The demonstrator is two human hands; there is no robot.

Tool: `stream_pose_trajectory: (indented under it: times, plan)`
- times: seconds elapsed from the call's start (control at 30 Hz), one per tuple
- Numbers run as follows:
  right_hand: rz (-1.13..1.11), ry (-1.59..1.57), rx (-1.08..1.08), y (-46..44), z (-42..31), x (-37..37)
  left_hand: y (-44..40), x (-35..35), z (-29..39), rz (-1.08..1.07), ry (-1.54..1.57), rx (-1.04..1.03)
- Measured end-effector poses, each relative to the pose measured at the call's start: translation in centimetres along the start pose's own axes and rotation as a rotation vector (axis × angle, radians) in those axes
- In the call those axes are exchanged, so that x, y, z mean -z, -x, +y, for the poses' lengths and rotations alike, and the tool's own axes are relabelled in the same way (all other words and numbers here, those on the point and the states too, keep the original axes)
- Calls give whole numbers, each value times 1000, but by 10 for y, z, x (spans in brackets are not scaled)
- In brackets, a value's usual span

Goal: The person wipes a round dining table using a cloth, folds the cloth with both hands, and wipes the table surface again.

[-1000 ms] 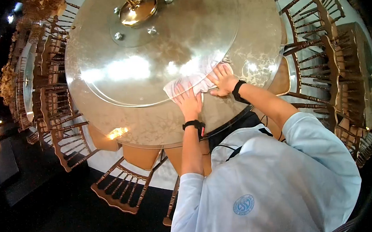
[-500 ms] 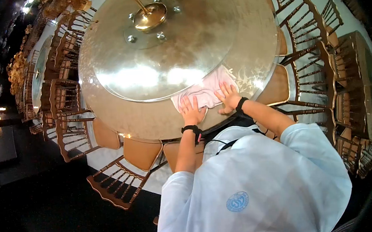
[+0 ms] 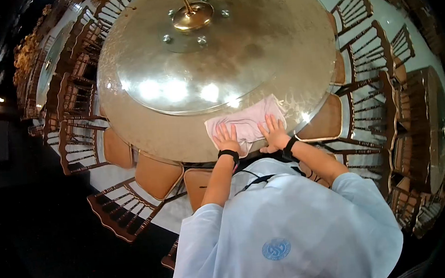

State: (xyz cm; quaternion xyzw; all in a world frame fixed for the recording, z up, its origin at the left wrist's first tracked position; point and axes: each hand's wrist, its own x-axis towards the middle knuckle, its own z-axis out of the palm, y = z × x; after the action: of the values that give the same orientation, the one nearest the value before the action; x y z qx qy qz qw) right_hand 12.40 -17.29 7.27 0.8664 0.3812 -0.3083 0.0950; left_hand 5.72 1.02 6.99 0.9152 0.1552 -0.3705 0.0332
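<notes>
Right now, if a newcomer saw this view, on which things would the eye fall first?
Probably on the big round table, filling the upper middle, with a shiny gold stand near the top of the picture. Next comes the pink cloth by the table's near edge, with the left hand and right hand spread on it. Chairs surround the table's visible sides.

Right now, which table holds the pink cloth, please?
The central table, beneath the left hand and right hand; the left table and right table stand apart.
</notes>
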Motion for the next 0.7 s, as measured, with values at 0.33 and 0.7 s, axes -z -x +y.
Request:
stream_pose_trajectory:
  times: [0.33, 0.7]
  plan:
    - [-17, -91, 47, -6, 10, -11, 1, 3, -2, 2, 171, -61]
    - [-76, -251, 24, -19, 16, -15, -12, 4, 0, -1, 248, -91]
